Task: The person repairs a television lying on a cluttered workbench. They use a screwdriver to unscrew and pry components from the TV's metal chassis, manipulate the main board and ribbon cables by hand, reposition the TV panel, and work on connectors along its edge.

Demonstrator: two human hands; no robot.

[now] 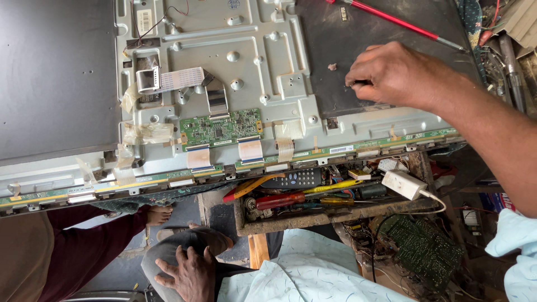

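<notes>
Television panel [240, 67], laid back-side up, fills the upper part of our view, its near long edge overhanging a wooden tool tray [313, 221] below. Our right hand [391, 72] rests on the dark rear cover [358, 33] at the panel's right end, fingers curled together with the tips pinched on something too small for us to make out. Just beyond the knuckles lies a red-handled screwdriver [391, 19], leaving a bare stretch of cover to the left of the hand. The grey metal chassis is exposed, with a small green circuit board [221, 127] near the edge and flat ribbon cables [250, 150] running down to a long strip board. Our left hand [190, 274] lies apart, fingers spread on our knee. A white power adapter [404, 184] sits on the tray's right rim.
</notes>
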